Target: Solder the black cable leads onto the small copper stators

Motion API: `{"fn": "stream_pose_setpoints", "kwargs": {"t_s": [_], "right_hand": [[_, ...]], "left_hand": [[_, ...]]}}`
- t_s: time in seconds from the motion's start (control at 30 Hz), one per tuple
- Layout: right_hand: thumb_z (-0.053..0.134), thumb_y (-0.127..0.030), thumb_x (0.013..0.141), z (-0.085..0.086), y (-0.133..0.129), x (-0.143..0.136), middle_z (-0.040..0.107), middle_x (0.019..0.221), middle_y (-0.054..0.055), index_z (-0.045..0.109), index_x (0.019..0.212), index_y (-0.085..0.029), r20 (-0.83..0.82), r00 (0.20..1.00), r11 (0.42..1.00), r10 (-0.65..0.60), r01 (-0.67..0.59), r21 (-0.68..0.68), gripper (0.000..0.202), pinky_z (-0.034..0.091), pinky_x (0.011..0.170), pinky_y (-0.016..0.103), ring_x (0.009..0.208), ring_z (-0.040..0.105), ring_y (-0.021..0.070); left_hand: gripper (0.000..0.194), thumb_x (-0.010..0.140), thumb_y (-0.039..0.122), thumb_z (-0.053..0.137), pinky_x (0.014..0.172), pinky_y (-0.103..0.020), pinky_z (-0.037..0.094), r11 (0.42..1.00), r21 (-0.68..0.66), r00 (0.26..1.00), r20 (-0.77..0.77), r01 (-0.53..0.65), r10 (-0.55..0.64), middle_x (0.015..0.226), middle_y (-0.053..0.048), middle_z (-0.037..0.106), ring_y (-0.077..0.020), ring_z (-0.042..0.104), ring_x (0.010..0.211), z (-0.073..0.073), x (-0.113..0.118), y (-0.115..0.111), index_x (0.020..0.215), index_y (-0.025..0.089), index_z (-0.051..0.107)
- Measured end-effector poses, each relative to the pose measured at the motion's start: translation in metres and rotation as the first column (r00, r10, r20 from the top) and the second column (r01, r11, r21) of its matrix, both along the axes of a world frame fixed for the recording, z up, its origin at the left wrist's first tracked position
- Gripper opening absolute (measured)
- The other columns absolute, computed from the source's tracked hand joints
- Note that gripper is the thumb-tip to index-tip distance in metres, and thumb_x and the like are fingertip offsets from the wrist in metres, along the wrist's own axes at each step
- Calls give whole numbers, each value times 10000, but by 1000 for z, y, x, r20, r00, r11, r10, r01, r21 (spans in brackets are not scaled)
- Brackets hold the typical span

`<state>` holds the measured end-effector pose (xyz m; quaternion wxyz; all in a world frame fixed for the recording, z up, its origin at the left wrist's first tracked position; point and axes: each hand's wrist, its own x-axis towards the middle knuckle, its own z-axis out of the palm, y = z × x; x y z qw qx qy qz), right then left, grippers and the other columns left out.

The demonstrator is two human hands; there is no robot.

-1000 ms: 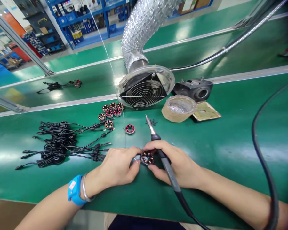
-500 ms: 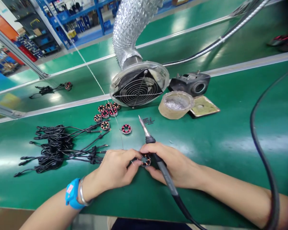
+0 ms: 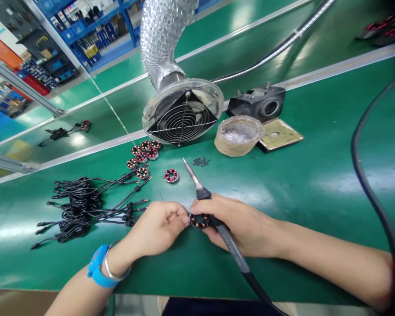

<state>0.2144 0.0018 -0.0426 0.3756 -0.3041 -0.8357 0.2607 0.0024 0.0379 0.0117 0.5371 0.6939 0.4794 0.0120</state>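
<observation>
1. Blue metal shelves [image 3: 127,22] stand beyond our smooth, glossy green tabletop [image 3: 299,188].
2. Between our hands, off the middle of the tabletop's near edge, is a small black ring wound with copper coils [image 3: 200,221]; whether it touches the surface, we cannot tell.
3. We judge it light and stiff, its windings easily scratched; we would hold it by the outer rim.
4. Our right hand [image 3: 245,224] is wrapped around a black-and-grey soldering iron [image 3: 232,243], fingertips also gripping the ring. We'd keep off the iron's metal tip, likely hot.
5. Our left hand [image 3: 161,226] is curled closed, fingertips at the ring's left side; what they pinch is hidden.
6. Bundled black cables [image 3: 80,197] lie toward the tabletop's left end; a black square fan grille [image 3: 182,120] stands at its far edge.
</observation>
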Motion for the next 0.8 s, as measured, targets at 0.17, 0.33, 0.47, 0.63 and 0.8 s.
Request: {"fn": "stream_pose_setpoints", "kwargs": {"t_s": [0.17, 0.33, 0.47, 0.63, 0.8], "right_hand": [[477, -23, 774, 1, -1, 3, 592, 997, 65, 460, 1186, -200, 3, 1000, 997, 27, -27, -67, 448, 502, 684, 262, 793, 581, 148], [475, -24, 767, 2, 0, 4, 568, 959, 54, 440, 1197, -202, 56, 998, 999, 15, -12, -53, 467, 499, 653, 270, 762, 571, 157], [505, -31, 738, 3, 1, 3, 540, 876, 23, 453, 1170, -210, 111, 994, 997, -9, 18, -77, 471, 467, 592, 247, 695, 544, 149], [496, -32, 738, 4, 2, 4, 548, 876, 28, 446, 1174, -206, 112, 993, 999, -28, 32, -38, 472, 470, 600, 246, 699, 557, 151], [501, -42, 737, 3, 2, 3, 555, 872, 30, 462, 1167, -202, 110, 993, 999, -38, 42, -31, 461, 466, 589, 244, 693, 563, 152]], "left_hand": [[212, 892, 331, 507, 500, -210, 250, 981, 192, 998, 59, -11, 0, 557, 77, 372, -75, 312, 503, 5, -3, 3, 880, 151, 620], [133, 873, 235, 531, 489, -211, 222, 955, 262, 990, -59, 139, -128, 490, 96, 328, -62, 288, 461, 7, 1, -1, 784, 161, 595], [242, 875, 370, 537, 463, -211, 204, 1000, 9, 991, 133, -25, 23, 527, 86, 333, -67, 262, 480, 7, -1, 1, 753, 161, 544], [237, 847, 377, 561, 471, -214, 208, 998, 50, 999, 27, -39, 38, 536, 76, 356, -70, 277, 492, 9, -4, 3, 774, 154, 593], [210, 763, 348, 587, 464, -216, 198, 991, -111, 996, 42, -68, 73, 511, 68, 399, -67, 284, 475, -1, 6, 1, 684, 153, 579]]}}
